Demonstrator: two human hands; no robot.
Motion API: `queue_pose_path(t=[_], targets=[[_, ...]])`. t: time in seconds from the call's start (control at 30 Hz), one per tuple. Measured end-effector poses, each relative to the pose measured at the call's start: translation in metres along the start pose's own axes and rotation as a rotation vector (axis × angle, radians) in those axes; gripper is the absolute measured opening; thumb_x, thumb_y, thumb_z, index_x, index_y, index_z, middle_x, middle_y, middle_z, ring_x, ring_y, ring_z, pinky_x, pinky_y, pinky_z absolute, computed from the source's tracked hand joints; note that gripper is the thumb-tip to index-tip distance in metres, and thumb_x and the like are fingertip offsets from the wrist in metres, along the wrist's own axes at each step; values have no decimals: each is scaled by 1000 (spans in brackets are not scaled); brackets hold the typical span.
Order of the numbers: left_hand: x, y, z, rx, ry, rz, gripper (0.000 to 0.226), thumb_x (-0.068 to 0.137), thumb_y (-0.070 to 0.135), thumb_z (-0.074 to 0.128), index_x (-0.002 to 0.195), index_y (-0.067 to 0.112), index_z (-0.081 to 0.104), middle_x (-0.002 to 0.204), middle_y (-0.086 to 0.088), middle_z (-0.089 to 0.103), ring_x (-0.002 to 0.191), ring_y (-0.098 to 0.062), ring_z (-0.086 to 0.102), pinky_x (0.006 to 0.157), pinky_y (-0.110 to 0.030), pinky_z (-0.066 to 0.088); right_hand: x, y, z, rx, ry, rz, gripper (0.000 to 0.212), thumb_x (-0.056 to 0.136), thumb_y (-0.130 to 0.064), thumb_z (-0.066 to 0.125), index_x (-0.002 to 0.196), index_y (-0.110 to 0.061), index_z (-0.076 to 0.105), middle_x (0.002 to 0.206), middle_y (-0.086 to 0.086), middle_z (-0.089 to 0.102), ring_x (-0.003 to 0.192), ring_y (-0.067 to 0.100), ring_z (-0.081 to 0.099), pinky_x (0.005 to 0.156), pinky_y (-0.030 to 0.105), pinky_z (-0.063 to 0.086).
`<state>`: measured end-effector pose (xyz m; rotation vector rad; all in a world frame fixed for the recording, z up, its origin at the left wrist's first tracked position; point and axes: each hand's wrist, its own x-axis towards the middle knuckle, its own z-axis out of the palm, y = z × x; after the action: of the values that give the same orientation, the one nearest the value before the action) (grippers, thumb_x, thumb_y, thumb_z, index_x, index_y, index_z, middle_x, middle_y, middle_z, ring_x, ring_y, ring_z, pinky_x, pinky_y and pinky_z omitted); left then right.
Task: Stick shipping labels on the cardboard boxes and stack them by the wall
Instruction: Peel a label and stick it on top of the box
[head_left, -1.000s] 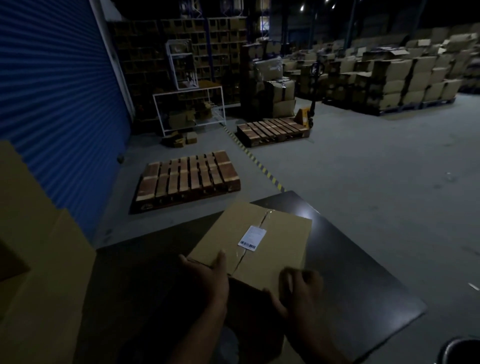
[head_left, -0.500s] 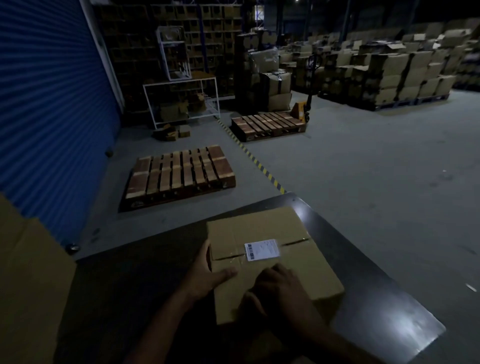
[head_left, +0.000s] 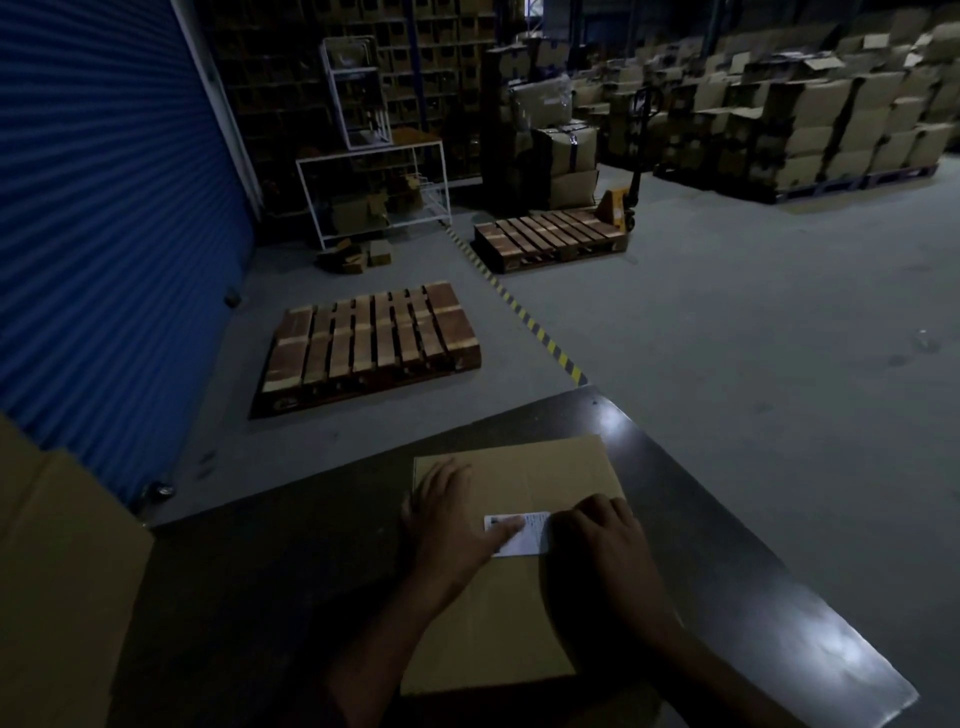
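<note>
Fingers (head_left: 441, 491) of both hands press label (head_left: 524, 535) onto box (head_left: 545, 467).

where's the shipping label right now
In the head view the shipping label lies on top of the cardboard box on the dark table, between the left hand and right hand, both touching it.

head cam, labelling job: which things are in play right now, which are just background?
In play:
cardboard box on the dark table
white label on its top
left hand and right hand, both on the label

Background:
near pallet
far pallet
pallet jack
white rack
</note>
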<state>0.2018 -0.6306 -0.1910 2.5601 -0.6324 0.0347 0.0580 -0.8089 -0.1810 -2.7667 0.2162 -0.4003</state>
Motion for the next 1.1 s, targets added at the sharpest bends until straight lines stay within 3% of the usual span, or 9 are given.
queue_pose_path(t=[0.27, 0.37, 0.47, 0.6, 0.8, 0.87, 1.0, 1.1], targets=[[-3, -6, 6, -26, 44, 23, 76, 83, 75, 63, 146, 36, 45, 162, 14, 35, 152, -8, 25, 125, -52, 18, 1, -6, -4, -82, -98, 8, 64, 86, -61, 55, 144, -39, 43, 138, -5, 45, 125, 18, 39, 106, 38, 33], [-3, -5, 5, -9, 43, 25, 76, 79, 81, 46, 143, 40, 48, 161, 17, 36, 151, -6, 26, 124, -53, 17, 3, -10, -7, -109, -122, 15, 66, 89, -59, 51, 150, -40, 32, 142, -4, 39, 130, 20, 34, 110, 42, 29], [-3, -5, 6, -11, 65, 33, 80, 73, 83, 33, 138, 40, 52, 158, 18, 40, 150, -6, 30, 123, -53, 19, 4, -10, -12, -22, -106, 44, 60, 90, -58, 54, 146, -43, 38, 141, -12, 39, 129, 12, 32, 109, 35, 26], [-5, -9, 8, -59, 98, 42, 75, 74, 83, 39, 132, 40, 56, 154, 20, 43, 148, -5, 32, 123, -53, 22, 3, -14, -17, 112, -13, 107, 38, 86, -57, 61, 122, -45, 56, 122, -25, 47, 111, -2, 36, 97, 24, 32], [-5, -9, 9, -54, 87, 35, 72, 73, 84, 40, 128, 41, 57, 152, 20, 44, 147, -4, 33, 123, -53, 21, 2, -20, -16, 57, -17, 179, 39, 88, -57, 58, 125, -45, 56, 125, -20, 45, 118, 5, 35, 91, 27, 22], [-5, -10, 11, -55, 93, 38, 70, 73, 83, 42, 126, 41, 58, 151, 20, 45, 147, -4, 34, 122, -54, 23, 2, -25, -14, 39, -42, 219, 42, 89, -54, 57, 130, -44, 54, 126, -15, 48, 122, 11, 38, 94, 31, 25], [-3, -12, 14, -72, 93, 35, 71, 72, 84, 42, 126, 41, 59, 151, 20, 46, 148, -4, 32, 122, -54, 22, -1, -38, -6, 28, -58, 279, 47, 92, -52, 54, 138, -43, 47, 132, -13, 49, 128, 13, 40, 116, 38, 18], [-3, -11, 13, -64, 92, 46, 69, 73, 83, 42, 125, 41, 58, 150, 19, 46, 147, -5, 34, 122, -54, 23, 1, -36, -5, 84, -33, 282, 43, 93, -50, 55, 135, -42, 50, 127, -15, 51, 124, 9, 43, 118, 39, 21]])
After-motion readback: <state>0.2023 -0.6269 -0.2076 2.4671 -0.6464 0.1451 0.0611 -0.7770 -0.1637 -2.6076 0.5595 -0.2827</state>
